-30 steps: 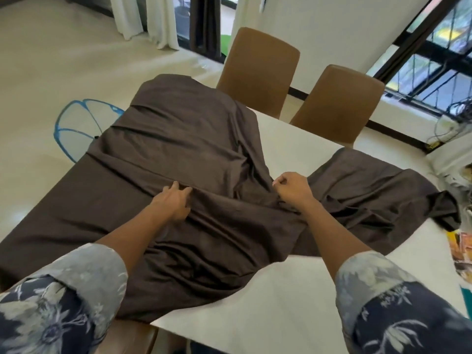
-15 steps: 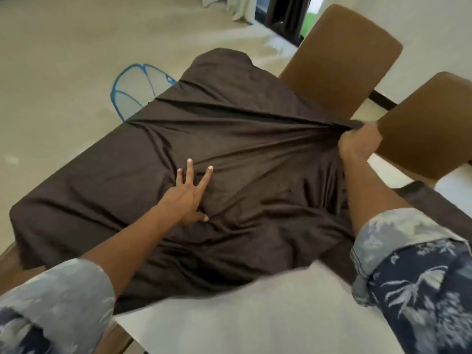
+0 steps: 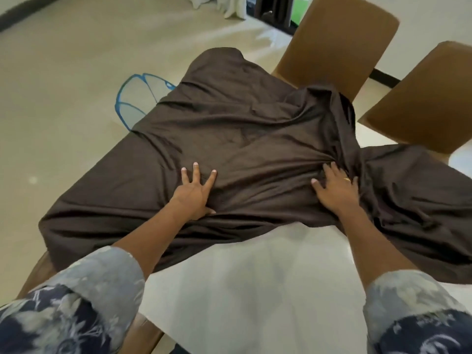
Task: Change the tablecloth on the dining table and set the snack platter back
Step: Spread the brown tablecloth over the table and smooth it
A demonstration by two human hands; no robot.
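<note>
left hand (image 3: 195, 194) flat, fingers spread, on brown tablecloth (image 3: 242, 139) | right hand (image 3: 334, 187) pressed open into bunched folds | table (image 3: 255, 284) partly bare

No text, label, brand, number or sign can be read anywhere in the view. Nothing is printed on the dark brown cloth (image 3: 255, 139), and only a pale flower pattern without letters is carried by the sleeves (image 3: 84, 300).
</note>
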